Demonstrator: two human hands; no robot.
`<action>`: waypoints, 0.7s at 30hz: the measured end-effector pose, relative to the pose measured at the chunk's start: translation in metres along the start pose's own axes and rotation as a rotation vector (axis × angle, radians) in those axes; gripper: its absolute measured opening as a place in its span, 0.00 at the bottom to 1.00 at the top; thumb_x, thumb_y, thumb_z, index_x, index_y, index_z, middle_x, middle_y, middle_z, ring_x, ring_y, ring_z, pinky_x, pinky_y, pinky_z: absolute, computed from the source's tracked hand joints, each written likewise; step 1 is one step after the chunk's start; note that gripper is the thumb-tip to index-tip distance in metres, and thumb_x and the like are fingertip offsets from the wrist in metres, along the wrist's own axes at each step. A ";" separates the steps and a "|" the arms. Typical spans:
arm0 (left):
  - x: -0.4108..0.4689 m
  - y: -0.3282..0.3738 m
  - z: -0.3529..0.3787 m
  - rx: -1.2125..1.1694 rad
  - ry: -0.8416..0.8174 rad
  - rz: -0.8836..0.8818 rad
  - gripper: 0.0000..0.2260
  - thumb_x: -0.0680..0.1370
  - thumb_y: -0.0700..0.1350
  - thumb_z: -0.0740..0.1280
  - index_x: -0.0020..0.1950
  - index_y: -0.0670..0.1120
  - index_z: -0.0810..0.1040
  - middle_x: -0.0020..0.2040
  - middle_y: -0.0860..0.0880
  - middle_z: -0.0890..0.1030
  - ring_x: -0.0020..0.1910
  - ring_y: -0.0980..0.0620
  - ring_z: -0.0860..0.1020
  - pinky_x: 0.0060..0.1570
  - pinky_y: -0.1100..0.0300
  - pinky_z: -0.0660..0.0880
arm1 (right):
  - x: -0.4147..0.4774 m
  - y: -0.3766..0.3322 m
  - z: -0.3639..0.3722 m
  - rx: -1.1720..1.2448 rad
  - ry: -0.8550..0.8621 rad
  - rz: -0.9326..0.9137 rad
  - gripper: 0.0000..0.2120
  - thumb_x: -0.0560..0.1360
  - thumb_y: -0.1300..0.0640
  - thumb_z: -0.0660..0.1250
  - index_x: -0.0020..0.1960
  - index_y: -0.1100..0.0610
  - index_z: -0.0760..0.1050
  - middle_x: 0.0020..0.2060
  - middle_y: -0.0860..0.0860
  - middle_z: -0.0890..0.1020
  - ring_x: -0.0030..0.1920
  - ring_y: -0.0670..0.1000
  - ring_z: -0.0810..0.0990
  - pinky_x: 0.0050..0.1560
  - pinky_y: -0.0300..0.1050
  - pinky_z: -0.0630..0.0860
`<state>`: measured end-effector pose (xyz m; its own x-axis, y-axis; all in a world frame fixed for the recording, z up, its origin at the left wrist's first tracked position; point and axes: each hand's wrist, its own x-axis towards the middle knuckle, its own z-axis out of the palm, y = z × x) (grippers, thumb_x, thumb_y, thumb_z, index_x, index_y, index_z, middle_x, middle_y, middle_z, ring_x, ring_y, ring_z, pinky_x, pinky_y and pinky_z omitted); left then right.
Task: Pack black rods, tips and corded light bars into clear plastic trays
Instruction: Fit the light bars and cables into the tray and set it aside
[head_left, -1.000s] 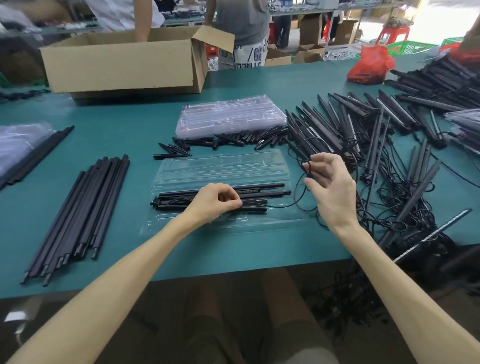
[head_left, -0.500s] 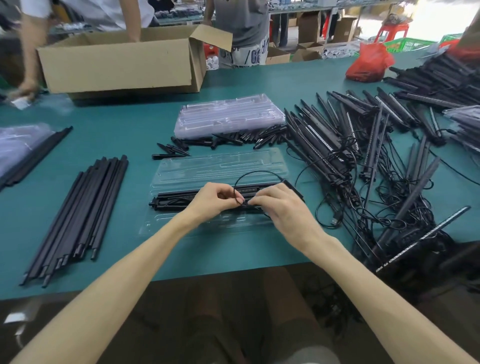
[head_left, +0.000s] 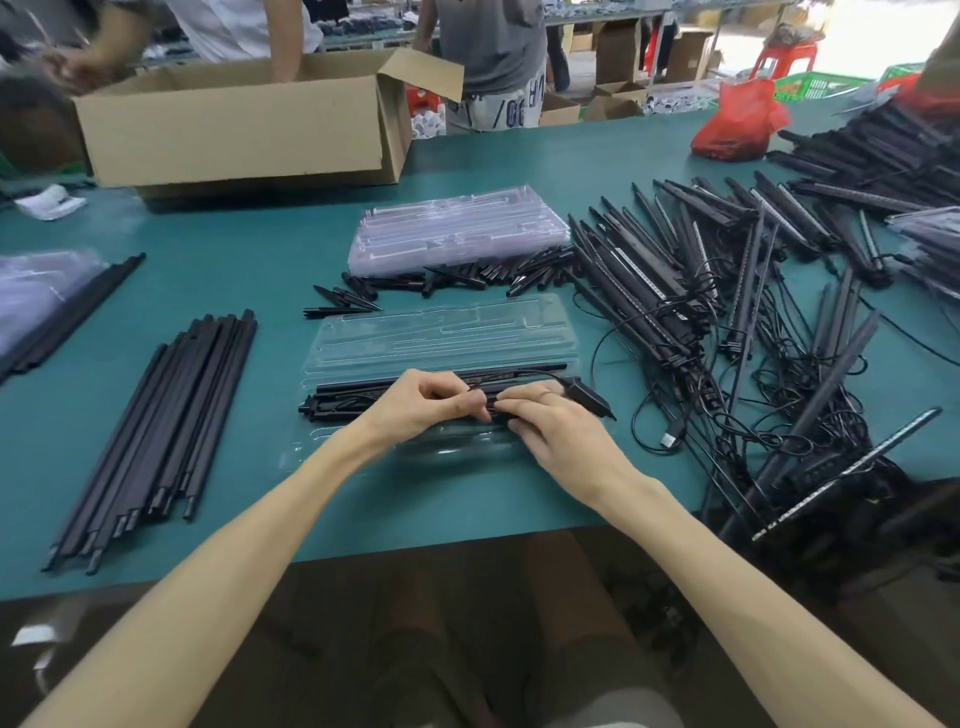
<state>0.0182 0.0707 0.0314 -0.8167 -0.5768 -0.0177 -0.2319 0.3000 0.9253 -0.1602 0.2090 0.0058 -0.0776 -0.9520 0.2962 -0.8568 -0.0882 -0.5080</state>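
Note:
A clear plastic tray (head_left: 441, 332) lies open in front of me on the green table. Black rods and a corded light bar (head_left: 358, 395) lie in its near half. My left hand (head_left: 421, 408) pinches the bar's thin black cord over the tray's middle. My right hand (head_left: 556, 431) meets it from the right, fingers curled on the same cord, with the cord's black plug (head_left: 589, 397) sticking out past its fingers. Loose black rods (head_left: 166, 426) lie in a bundle at the left. Black tips (head_left: 467, 278) are scattered behind the tray. Corded light bars (head_left: 675, 280) are heaped at the right.
A stack of clear trays (head_left: 457, 228) sits behind the tips. An open cardboard box (head_left: 239, 124) stands at the back left, with people behind it. A red bag (head_left: 737, 122) lies at the back right. Tangled cords (head_left: 779, 415) spread to the right edge.
My right hand came in from the right with the cord loop to meet my left hand over the tray; the raised loop of cord is now drawn down flat.

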 end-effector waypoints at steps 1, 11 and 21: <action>0.000 -0.001 0.000 0.012 0.004 0.003 0.11 0.79 0.50 0.70 0.46 0.44 0.87 0.48 0.44 0.83 0.48 0.50 0.79 0.54 0.56 0.72 | -0.001 0.001 -0.001 0.027 -0.004 0.011 0.16 0.82 0.58 0.63 0.69 0.54 0.77 0.67 0.45 0.76 0.68 0.45 0.72 0.68 0.44 0.71; 0.001 -0.010 0.002 0.055 0.007 0.034 0.09 0.77 0.52 0.72 0.44 0.48 0.88 0.47 0.49 0.81 0.45 0.54 0.75 0.45 0.62 0.69 | -0.024 0.006 -0.005 0.373 0.218 0.320 0.28 0.79 0.50 0.69 0.76 0.51 0.66 0.69 0.38 0.71 0.71 0.42 0.65 0.71 0.39 0.62; 0.001 -0.015 0.000 0.098 0.000 0.075 0.08 0.76 0.51 0.73 0.46 0.48 0.88 0.43 0.53 0.81 0.46 0.53 0.77 0.48 0.60 0.72 | -0.017 0.010 -0.055 1.286 0.379 0.422 0.15 0.83 0.56 0.62 0.68 0.60 0.71 0.56 0.56 0.85 0.57 0.58 0.84 0.51 0.46 0.81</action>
<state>0.0209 0.0664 0.0178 -0.8335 -0.5503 0.0502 -0.2208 0.4150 0.8826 -0.1951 0.2404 0.0399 -0.5159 -0.8561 0.0305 0.3084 -0.2189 -0.9257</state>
